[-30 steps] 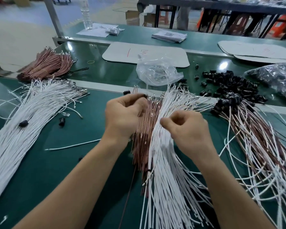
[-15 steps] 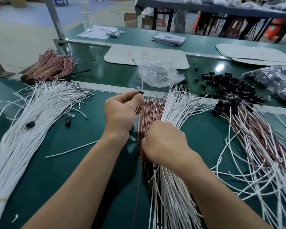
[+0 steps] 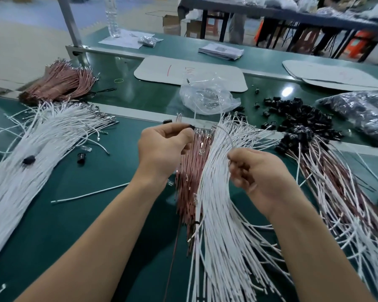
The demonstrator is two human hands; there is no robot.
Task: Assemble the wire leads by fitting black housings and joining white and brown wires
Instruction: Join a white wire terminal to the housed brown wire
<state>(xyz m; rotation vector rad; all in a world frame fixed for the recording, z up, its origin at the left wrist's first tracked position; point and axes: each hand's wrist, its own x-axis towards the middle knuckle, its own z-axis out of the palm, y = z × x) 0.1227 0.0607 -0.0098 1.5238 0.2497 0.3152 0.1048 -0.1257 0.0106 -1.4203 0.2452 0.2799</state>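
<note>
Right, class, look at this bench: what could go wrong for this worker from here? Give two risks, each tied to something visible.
1. The left hand pinches the small black housing at the fingertips only; it may slip and get lost among the brown wires below.
2. The white wire pinched by the right hand arcs over the white bundle; pulling it could snag and drag neighbours.

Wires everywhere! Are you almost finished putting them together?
Not nearly. Done: the finished leads on the right, white and brown wires capped in black. In hand: the left hand pinches a black housing, and the right hand pinches one white wire. Left to do: the white pile, the brown bundle and a heap of loose housings wait unused.
</note>
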